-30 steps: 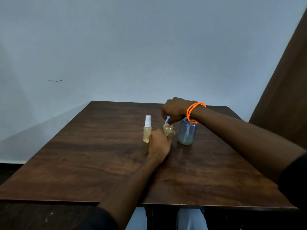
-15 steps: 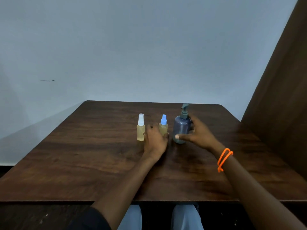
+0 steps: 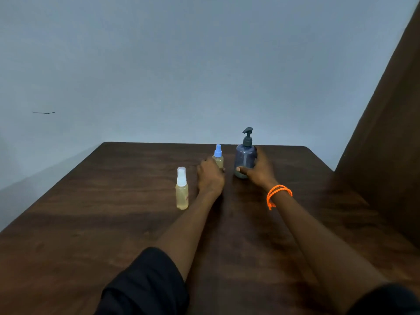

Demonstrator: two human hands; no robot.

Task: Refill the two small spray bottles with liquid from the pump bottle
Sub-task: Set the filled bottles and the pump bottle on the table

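Dark blue translucent plastic pump bottle (image 3: 245, 160): upright, pump head fitted. Small blue-capped spray bottle of yellowish liquid (image 3: 218, 158): upright, just left of pump bottle. Small white-capped spray bottle of yellowish liquid (image 3: 181, 189): upright, farther left and nearer.

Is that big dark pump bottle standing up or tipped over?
Upright: the pump bottle stands on the table, pump head on top, right hand gripping it.

Black sleeves (image 3: 145, 285) (orange wristbands (image 3: 279, 194))
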